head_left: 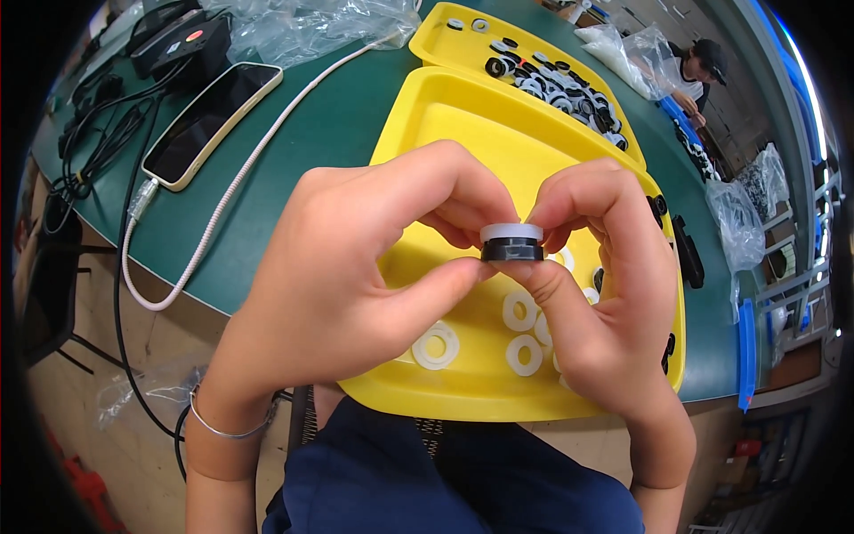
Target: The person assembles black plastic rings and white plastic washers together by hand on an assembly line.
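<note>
Between the fingertips of both hands is a small round part, a white ring lying on top of a black ring. My left hand pinches its left side with thumb and fingers. From the other side my right hand grips it, thumb underneath and fingers at the top edge. Both hands are over a yellow tray. Loose white washers lie in the tray below the right hand, partly hidden by it. Another white washer sits under my left wrist.
Beyond, a second yellow tray holds many black and white rings. A phone with a white cable lies at left, near a black device. Black pieces rest beside the tray. A person sits far right.
</note>
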### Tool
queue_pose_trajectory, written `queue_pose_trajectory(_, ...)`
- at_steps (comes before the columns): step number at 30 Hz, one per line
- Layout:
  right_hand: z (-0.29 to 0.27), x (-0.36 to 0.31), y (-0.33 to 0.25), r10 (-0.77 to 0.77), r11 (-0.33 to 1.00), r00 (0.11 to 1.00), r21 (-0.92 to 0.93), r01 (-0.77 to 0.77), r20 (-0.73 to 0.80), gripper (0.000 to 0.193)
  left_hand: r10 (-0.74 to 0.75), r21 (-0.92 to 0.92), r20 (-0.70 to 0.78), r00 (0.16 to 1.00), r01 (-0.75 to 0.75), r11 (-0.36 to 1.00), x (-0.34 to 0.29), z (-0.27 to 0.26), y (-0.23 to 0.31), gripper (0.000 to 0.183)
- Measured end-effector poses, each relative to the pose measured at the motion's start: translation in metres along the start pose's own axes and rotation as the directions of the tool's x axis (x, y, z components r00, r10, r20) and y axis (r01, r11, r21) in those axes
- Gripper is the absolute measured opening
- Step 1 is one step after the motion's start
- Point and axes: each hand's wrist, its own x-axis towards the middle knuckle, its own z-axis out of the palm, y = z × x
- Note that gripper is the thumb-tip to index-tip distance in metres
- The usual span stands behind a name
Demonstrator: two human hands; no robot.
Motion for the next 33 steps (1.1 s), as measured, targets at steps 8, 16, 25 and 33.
queue_pose_trajectory(8, 0.006, -0.004, 0.0, -0.194, 0.968, 0.98, -0.174, 0.182, -0.049, 0.026, 0.106, 0.103, 0.014, 0.994, -0.107, 0.989, -0.003, -0.003, 0.001, 0.025)
queue_pose_trajectory(16, 0.012, 0.001, 0.002, -0.149, 0.986, 0.988, -0.081, 0.145, -0.04, 0.027, -0.007, -0.013, 0.009, 1.0, 0.007, 1.0, -0.005, -0.002, -0.001, 0.031)
queue_pose_trajectory(25, 0.012, -0.004, -0.002, 0.017, 0.992, 0.998, -0.124, -0.009, 0.061, 0.023, -0.149, -0.104, 0.071, 0.986, 0.156, 0.982, -0.007, 0.001, 0.005, 0.047)
queue_pose_trajectory(33, 0.004, 0.005, 0.001, 0.275, 0.808, 0.927, 0.462, -0.367, 0.256, 0.02, -0.173, -0.14, 0.047, 0.984, 0.177, 0.974, -0.003, 0.001, 0.0, 0.049)
